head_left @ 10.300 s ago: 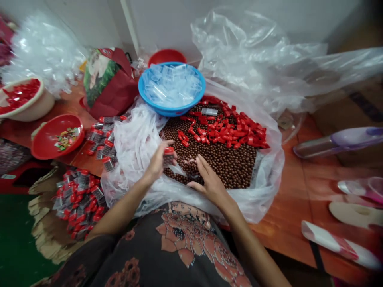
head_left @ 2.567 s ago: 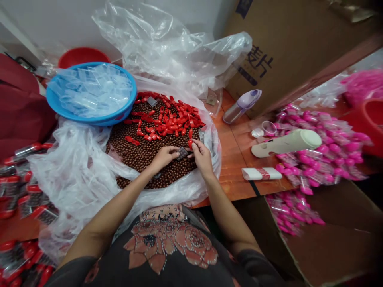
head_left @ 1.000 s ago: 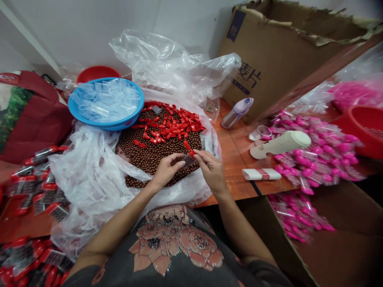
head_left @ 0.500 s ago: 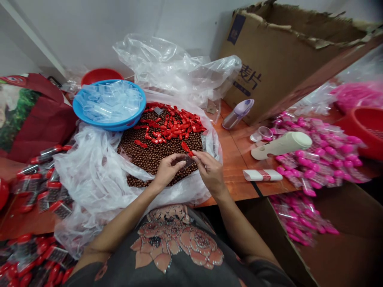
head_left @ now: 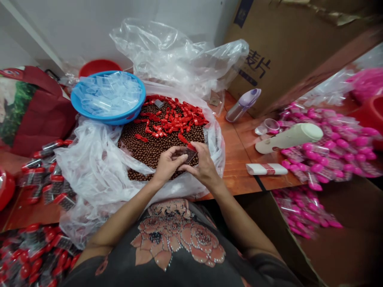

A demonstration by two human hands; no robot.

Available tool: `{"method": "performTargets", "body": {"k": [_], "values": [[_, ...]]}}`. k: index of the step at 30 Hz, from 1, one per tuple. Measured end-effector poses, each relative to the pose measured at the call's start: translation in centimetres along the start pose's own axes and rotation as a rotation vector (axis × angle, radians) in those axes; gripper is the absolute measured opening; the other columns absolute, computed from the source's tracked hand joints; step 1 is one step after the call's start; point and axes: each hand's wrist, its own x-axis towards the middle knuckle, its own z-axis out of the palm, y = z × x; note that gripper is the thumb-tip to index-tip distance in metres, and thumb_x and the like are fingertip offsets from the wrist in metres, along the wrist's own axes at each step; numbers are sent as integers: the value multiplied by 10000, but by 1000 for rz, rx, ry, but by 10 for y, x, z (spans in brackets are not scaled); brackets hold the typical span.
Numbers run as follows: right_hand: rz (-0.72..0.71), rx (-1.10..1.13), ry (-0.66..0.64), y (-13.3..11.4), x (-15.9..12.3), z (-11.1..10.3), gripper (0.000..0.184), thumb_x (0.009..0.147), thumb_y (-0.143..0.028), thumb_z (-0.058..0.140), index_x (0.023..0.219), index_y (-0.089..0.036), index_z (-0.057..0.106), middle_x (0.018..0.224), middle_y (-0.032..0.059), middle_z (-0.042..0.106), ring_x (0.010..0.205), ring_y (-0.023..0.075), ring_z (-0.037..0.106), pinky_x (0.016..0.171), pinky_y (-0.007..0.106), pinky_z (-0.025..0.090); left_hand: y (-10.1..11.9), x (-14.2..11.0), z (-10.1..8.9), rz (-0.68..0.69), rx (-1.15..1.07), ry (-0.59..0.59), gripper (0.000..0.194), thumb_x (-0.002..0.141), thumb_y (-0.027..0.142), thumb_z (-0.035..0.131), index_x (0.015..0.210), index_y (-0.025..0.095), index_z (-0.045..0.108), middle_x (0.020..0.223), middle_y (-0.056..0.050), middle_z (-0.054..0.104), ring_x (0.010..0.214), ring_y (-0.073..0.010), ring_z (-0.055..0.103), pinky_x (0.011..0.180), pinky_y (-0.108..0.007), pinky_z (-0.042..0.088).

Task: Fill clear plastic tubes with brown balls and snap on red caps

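Over a bed of small brown balls (head_left: 142, 153), my left hand (head_left: 169, 164) closes its thumb and fingers round a small clear plastic container (head_left: 189, 154). My right hand (head_left: 206, 165) is closed at the container's other end, on a red cap (head_left: 183, 139) that sits against its mouth. Whether the cap is fully seated I cannot tell. Loose red caps (head_left: 176, 119) lie on the balls just beyond my hands. A white plastic bag (head_left: 98, 159) spreads under and around the balls.
Clear empty containers fill a blue basin (head_left: 106, 118) at the back left. Red-capped filled containers (head_left: 36, 255) are piled at left. At right are a purple-lidded bottle (head_left: 243, 104), a pale flask (head_left: 289, 138), a tissue pack (head_left: 266, 169), pink-capped containers (head_left: 329, 147) and a tall carton (head_left: 287, 52).
My right hand has brought the red cap onto the clear container, and my two hands are closer together. The whole view has shifted slightly.
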Motion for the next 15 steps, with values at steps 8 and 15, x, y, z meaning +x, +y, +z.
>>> {"method": "performTargets", "body": {"k": [8, 15], "values": [[-65, -65, -25, -3, -6, 7, 765, 788, -405, 709, 1426, -250, 317, 1254, 115, 595, 1140, 289, 577, 959, 490, 467, 5, -3, -3, -235, -204, -20, 612, 807, 713, 514, 983, 140, 636, 896, -84, 701, 775, -166, 663, 627, -232, 515], [-147, -55, -141, -17, -7, 16, 648, 782, -418, 708, 1351, -297, 424, 1280, 80, 581, 1191, 294, 513, 1016, 495, 397, 12, -4, -9, -430, -426, -155, 679, 878, 706, 342, 1026, 127, 663, 816, -110, 710, 801, -224, 685, 673, -313, 556]]}}
